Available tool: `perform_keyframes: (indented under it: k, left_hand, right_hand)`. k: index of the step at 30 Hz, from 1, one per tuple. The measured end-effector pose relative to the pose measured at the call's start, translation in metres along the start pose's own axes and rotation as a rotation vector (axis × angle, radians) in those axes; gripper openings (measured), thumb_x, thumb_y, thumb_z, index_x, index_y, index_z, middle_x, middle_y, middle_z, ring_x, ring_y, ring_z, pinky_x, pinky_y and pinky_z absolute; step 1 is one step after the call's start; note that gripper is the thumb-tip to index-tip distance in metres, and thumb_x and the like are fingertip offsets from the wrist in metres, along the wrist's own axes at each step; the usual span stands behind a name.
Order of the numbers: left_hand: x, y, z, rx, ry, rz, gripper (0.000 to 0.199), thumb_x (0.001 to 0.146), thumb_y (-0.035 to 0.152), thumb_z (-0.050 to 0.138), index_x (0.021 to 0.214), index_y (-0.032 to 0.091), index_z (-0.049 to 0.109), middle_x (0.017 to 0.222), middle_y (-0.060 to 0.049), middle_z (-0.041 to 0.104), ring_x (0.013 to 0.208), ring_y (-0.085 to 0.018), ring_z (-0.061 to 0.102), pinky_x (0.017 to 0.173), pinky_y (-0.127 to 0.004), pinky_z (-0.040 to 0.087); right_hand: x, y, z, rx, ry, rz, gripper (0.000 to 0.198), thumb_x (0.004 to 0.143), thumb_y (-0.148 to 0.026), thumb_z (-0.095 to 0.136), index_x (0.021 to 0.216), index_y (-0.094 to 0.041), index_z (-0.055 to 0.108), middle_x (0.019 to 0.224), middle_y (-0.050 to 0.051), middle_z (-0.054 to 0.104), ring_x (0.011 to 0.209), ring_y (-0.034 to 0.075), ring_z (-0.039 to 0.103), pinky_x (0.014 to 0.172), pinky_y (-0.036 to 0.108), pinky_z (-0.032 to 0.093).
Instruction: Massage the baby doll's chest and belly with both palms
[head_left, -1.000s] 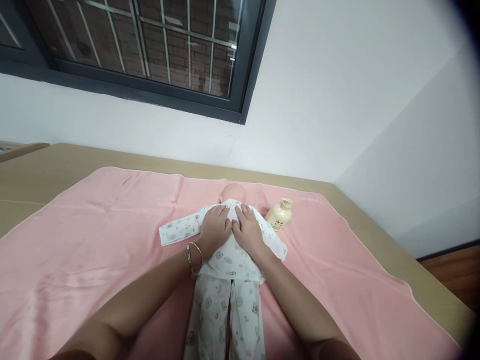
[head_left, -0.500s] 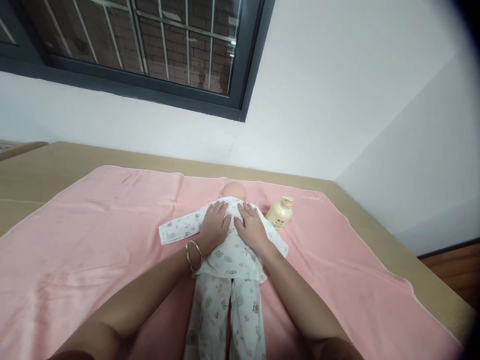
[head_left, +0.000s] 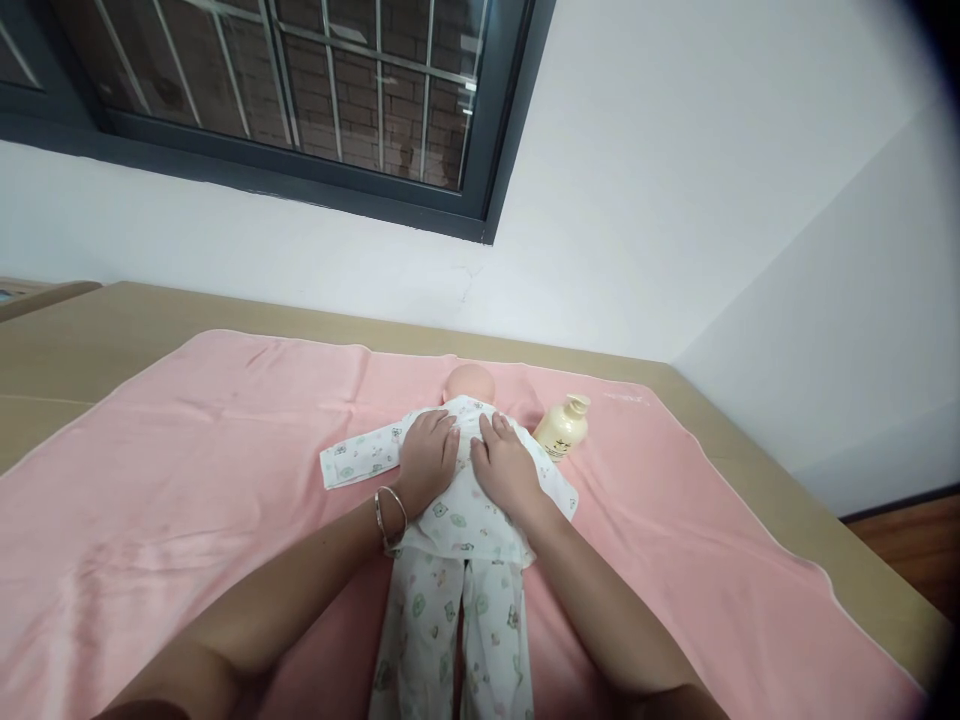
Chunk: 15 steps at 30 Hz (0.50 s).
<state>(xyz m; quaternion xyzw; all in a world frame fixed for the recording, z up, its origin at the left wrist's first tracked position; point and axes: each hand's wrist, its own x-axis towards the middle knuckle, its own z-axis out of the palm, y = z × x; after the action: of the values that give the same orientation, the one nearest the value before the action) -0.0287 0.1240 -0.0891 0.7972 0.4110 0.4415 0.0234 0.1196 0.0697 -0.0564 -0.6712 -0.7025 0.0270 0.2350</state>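
A baby doll [head_left: 469, 383] in a white patterned top [head_left: 465, 520] and matching trousers [head_left: 491, 625] lies on a pink blanket [head_left: 225, 430], its bare head at the far end. My left hand [head_left: 429, 455] rests open on the left side of the top, fingers pointing toward the head. On the right side of the top lies my right hand [head_left: 506, 462], also open with its palm down. One sleeve [head_left: 361, 458] stretches out flat to the left. A silver bangle [head_left: 390, 515] circles my left wrist. The doll's face is not visible.
A pale yellow pump bottle [head_left: 562, 428] is on the blanket just right of the doll's shoulder. Wooden tabletop [head_left: 67, 350] shows around the blanket. Behind it rises a white wall [head_left: 615, 200] with a dark-framed barred window [head_left: 360, 100].
Both hands have slid slightly down the doll's back, toward me, and their fingers look a little more bent. The doll and bottle stay in place.
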Motion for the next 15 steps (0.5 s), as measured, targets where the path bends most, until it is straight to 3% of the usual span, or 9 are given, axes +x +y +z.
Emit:
perform_keyframes:
  k: [6,11,15]
  left_hand:
    - [0.007,-0.006,0.008,0.032,-0.159,0.091,0.041,0.095,0.027,0.036,0.132,0.014,0.049,0.135,-0.014,0.054,0.13,-0.028,0.044,0.111,-0.053,0.031]
    - [0.005,-0.004,0.003,0.027,-0.094,0.13,0.035,0.093,0.025,0.039,0.122,0.016,0.057,0.124,-0.012,0.061,0.12,-0.027,0.051,0.105,-0.049,0.04]
    - [0.001,0.0,-0.001,0.012,-0.024,0.115,0.026,0.089,0.025,0.045,0.108,0.019,0.063,0.11,-0.01,0.065,0.108,-0.026,0.057,0.096,-0.046,0.046]
  right_hand:
    - [0.016,0.018,0.005,0.019,-0.013,-0.049,0.054,0.098,-0.034,0.035,0.146,-0.01,0.036,0.15,0.018,0.036,0.142,0.028,0.029,0.117,0.048,0.02]
    - [0.006,0.003,0.008,-0.025,0.017,-0.108,0.05,0.096,-0.025,0.034,0.144,-0.013,0.039,0.153,0.016,0.033,0.143,0.028,0.026,0.115,0.049,0.023]
    - [-0.005,-0.009,0.007,-0.082,0.052,-0.094,0.049,0.097,-0.027,0.034,0.141,-0.01,0.044,0.148,0.018,0.04,0.141,0.031,0.03,0.114,0.047,0.027]
